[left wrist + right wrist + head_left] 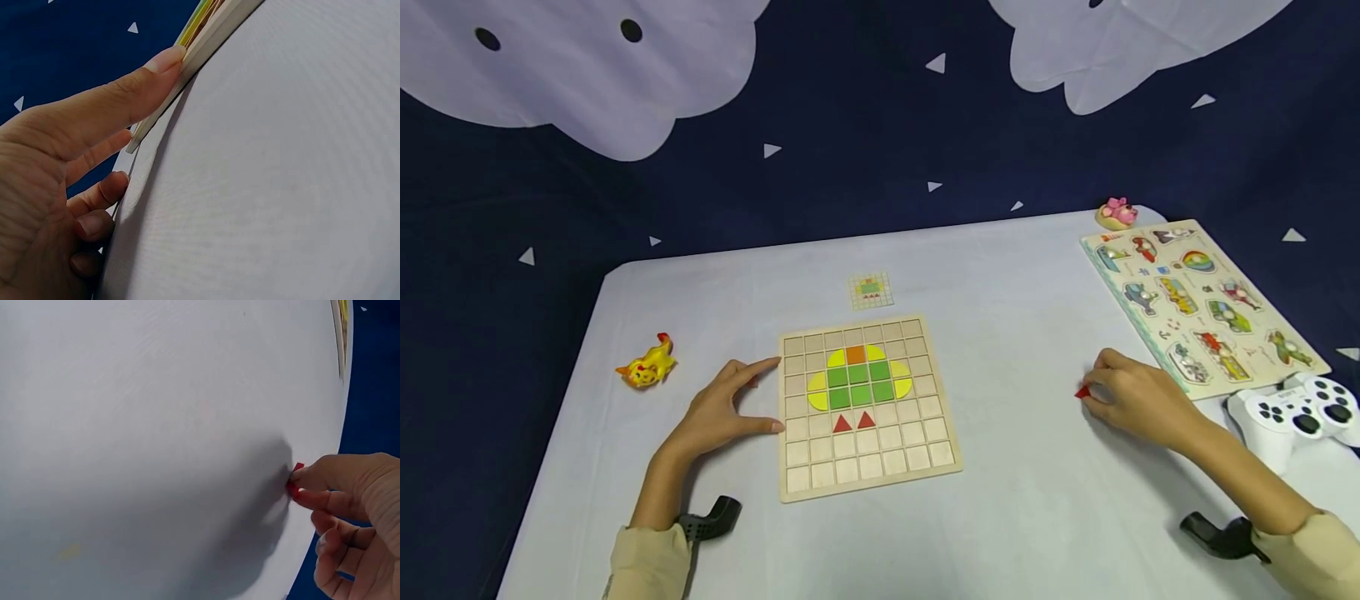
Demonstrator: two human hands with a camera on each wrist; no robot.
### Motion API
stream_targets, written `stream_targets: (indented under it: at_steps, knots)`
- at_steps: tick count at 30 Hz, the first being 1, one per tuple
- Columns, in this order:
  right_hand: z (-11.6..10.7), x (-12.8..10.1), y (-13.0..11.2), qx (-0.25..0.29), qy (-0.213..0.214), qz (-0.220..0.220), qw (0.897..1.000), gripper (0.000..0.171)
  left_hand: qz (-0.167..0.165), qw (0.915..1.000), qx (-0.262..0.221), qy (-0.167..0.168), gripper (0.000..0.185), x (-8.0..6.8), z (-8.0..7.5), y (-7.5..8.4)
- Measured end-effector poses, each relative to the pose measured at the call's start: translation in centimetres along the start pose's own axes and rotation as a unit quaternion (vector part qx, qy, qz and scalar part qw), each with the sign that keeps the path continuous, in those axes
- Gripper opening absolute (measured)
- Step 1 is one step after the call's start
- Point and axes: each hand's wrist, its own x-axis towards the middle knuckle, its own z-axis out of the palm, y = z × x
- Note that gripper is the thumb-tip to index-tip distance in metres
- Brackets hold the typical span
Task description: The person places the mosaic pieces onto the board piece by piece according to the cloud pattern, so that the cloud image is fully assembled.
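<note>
A wooden grid board (868, 407) lies mid-table, with green, yellow and orange tiles and two red triangles (853, 422) set in its squares. My left hand (730, 404) rests open against the board's left edge (187, 62), index finger and thumb touching it. My right hand (1131, 396) is on the table to the right of the board and pinches a small red piece (1082, 392) (292, 481) between thumb and fingertips (312, 500). A small pattern card (871, 290) lies just behind the board.
A vehicle peg puzzle (1202, 304) lies at the right edge, a white game controller (1296, 417) in front of it and a pink toy (1117, 213) behind. A yellow toy figure (647, 363) sits at the left. Dark patterned cloth surrounds the white table (1037, 500).
</note>
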Motion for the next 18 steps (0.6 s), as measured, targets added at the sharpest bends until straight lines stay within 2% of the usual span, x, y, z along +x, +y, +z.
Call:
stream_targets:
  at_steps: [4, 9, 13, 18]
  knots:
    - [0.7, 1.2, -1.2, 0.022, 0.019, -0.010, 1.000, 0.015, -0.004, 1.0000, -0.001, 0.002, 0.098, -0.1, -0.1, 0.0]
    - [1.9, 4.1, -4.8, 0.060, 0.022, -0.052, 0.997, 0.015, -0.003, 1.0000, -0.008, 0.003, 0.098, -0.1, 0.0, 0.0]
    - [2.8, 6.5, -7.8, 0.083, 0.008, -0.097, 0.992, 0.013, -0.004, 0.9999, -0.012, 0.000, 0.098, -0.1, 0.1, 0.1]
    - [3.2, 9.0, -11.1, 0.112, -0.020, -0.129, 0.985, 0.011, -0.004, 0.9999, -0.010, 0.005, 0.098, -0.1, 0.0, 0.0]
